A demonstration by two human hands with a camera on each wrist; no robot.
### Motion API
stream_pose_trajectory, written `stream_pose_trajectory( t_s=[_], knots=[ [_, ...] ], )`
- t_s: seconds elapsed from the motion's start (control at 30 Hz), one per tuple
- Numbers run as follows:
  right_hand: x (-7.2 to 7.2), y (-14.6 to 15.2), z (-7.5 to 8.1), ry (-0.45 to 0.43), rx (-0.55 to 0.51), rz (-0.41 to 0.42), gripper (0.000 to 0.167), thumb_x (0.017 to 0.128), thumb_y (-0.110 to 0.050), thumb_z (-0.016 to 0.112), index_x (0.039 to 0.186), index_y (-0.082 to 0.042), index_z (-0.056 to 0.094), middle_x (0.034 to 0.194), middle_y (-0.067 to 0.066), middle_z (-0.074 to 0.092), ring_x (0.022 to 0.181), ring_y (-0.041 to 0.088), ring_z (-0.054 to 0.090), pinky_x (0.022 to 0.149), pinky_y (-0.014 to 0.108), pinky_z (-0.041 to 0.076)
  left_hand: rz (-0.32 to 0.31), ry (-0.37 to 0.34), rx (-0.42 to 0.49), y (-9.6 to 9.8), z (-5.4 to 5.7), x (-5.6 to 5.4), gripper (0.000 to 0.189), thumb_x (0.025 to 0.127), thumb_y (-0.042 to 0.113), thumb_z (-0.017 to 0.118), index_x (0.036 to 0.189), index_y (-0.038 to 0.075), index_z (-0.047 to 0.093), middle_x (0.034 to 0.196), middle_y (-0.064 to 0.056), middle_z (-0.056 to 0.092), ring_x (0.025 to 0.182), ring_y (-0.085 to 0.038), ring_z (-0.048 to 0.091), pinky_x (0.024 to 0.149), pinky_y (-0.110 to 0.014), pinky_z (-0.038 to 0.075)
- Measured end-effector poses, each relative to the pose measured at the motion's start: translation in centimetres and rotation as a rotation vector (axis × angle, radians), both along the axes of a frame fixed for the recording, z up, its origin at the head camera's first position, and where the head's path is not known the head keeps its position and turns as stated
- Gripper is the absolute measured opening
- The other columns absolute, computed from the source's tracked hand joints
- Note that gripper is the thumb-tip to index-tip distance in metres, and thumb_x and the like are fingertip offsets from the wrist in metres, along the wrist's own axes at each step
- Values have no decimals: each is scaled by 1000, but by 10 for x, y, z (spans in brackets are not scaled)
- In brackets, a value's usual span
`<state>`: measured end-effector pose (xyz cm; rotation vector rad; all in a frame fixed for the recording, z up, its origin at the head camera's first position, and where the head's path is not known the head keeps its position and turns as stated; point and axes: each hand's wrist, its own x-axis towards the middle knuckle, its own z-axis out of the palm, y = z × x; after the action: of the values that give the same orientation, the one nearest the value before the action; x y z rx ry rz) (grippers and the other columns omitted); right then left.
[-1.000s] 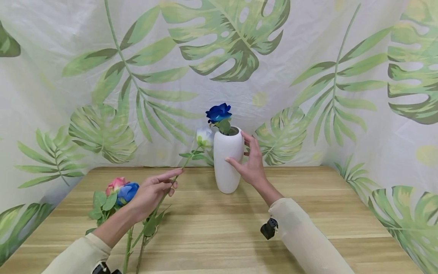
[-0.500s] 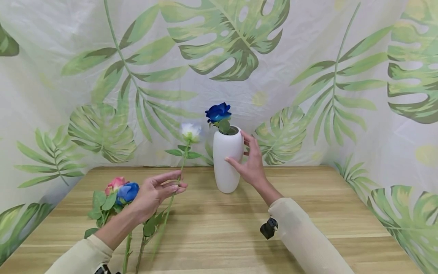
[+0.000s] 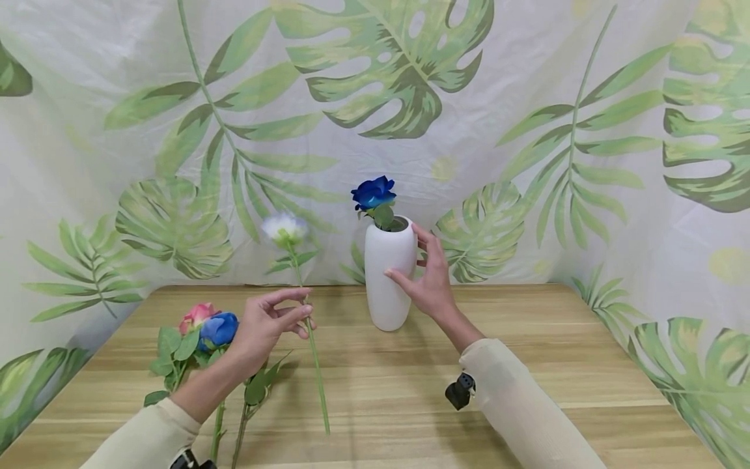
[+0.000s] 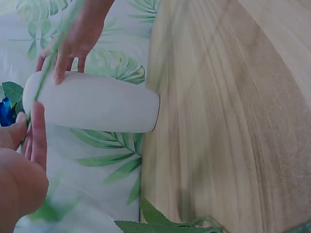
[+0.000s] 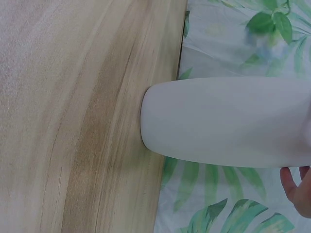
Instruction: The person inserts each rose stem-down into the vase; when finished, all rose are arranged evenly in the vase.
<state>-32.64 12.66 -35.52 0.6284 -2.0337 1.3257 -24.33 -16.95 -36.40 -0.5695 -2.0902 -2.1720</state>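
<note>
A white rose (image 3: 284,229) on a long green stem is pinched between the thumb and fingers of my left hand (image 3: 265,326); its bloom is up and the stem end hangs above the table. My right hand (image 3: 430,277) holds the upper right side of a white vase (image 3: 387,280), which stands upright on the table. Out of the vase's mouth rises a dark blue rose (image 3: 374,193) with a green leaf. In the left wrist view, the stem (image 4: 46,73) crosses in front of the vase (image 4: 92,102). The right wrist view shows the vase's base (image 5: 160,116) on the wood.
On the table's left lie a pink rose (image 3: 198,315) and a blue rose (image 3: 219,331), with leaves and stems reaching toward the front edge, partly behind my left arm. The wooden table (image 3: 498,312) meets a leaf-patterned cloth (image 3: 410,156) at the back.
The white rose has swung left, away from the vase, and its stem end has swung right. My left fingers have shifted along with it. The right hand and vase have stayed put.
</note>
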Motion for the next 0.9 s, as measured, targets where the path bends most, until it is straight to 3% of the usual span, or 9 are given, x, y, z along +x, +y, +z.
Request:
stream_pose_trajectory(
  t_s=[0.13, 0.23, 0.5, 0.67, 0.9],
  knots=[
    [-1, 0, -1, -6, 0, 2, 92, 77, -9, 92, 153, -3, 41, 147, 24, 46, 126, 46, 55, 89, 57, 58, 60, 42, -66, 3, 4, 1, 45, 95, -4, 72, 138, -2, 63, 121, 0, 66, 81, -14, 72, 71, -32, 64],
    [-1, 1, -2, -2, -1, 1, 92, 77, -9, 92, 153, -3, 41, 147, 24, 47, 126, 46, 55, 89, 57, 58, 68, 87, -125, 4, 7, 0, 58, 92, -7, 73, 147, -3, 54, 132, 3, 57, 89, -11, 71, 77, -28, 63],
    [-1, 1, -2, -4, 0, -3, 92, 77, -8, 92, 153, -2, 41, 147, 24, 46, 125, 46, 55, 88, 57, 58, 47, 359, -161, 11, 3, -6, 69, 87, -24, 66, 151, -9, 45, 119, 14, 69, 87, -8, 71, 72, -27, 64],
    [-1, 1, -2, -5, -2, 2, 91, 77, -8, 92, 153, -2, 41, 147, 24, 47, 125, 46, 54, 89, 58, 58, 82, 377, -108, 15, 1, -7, 71, 84, -25, 68, 150, -8, 47, 109, 5, 76, 88, -8, 73, 75, -28, 64],
    [-2, 1, -1, -1, 1, 0, 92, 77, -10, 92, 153, -3, 41, 147, 23, 47, 126, 45, 55, 88, 59, 58, 120, 384, -10, 22, 5, -11, 49, 86, -25, 66, 134, -18, 57, 101, -2, 78, 88, -9, 75, 79, -28, 63]
  ],
)
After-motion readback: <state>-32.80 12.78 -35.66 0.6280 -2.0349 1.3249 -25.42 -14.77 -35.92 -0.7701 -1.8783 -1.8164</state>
